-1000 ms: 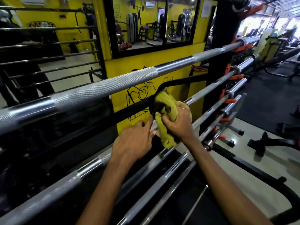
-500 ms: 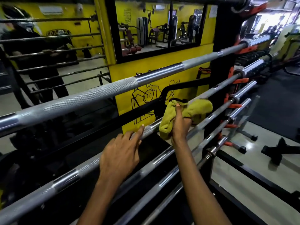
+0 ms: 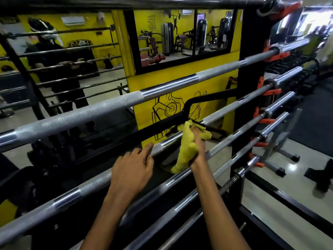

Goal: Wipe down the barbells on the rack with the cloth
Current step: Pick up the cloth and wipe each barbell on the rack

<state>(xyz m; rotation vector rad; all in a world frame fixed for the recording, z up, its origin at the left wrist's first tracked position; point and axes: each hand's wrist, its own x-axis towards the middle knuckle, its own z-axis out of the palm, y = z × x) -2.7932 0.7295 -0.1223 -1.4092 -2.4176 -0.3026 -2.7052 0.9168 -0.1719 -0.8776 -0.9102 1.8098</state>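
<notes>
Gripping a bunched yellow cloth (image 3: 187,150), the right hand (image 3: 197,147) presses it against the second barbell (image 3: 225,110) from the top of the rack, at about the middle of the bar's length. The fingers are clenched around the cloth, which drapes over the bar and hangs below it, its lower corner reaching down toward the third barbell (image 3: 180,179).

The left hand (image 3: 132,172) lies flat and released on the same second barbell, just to the left of the cloth, palm down, with fingertips touching a knurled section; it grasps nothing.

The top barbell (image 3: 108,109) runs diagonally across the view above both hands, showing bands of knurling between smooth chrome stretches. More barbells lie lower down, all parallel, their right ends resting on orange hooks (image 3: 270,92) fixed to a black upright post (image 3: 250,51) of the rack.

Behind the bars stands a yellow wall (image 3: 144,83) bearing a black line drawing (image 3: 169,109), partly hidden by a black curved bar (image 3: 207,98). No brand or word can be read on the barbells or cloth. A poster with small dark text (image 3: 151,22) appears in the mirror (image 3: 180,37), too small to read. The left mirror panel reflects a person in dark clothes (image 3: 59,65) behind reflected bars.
</notes>
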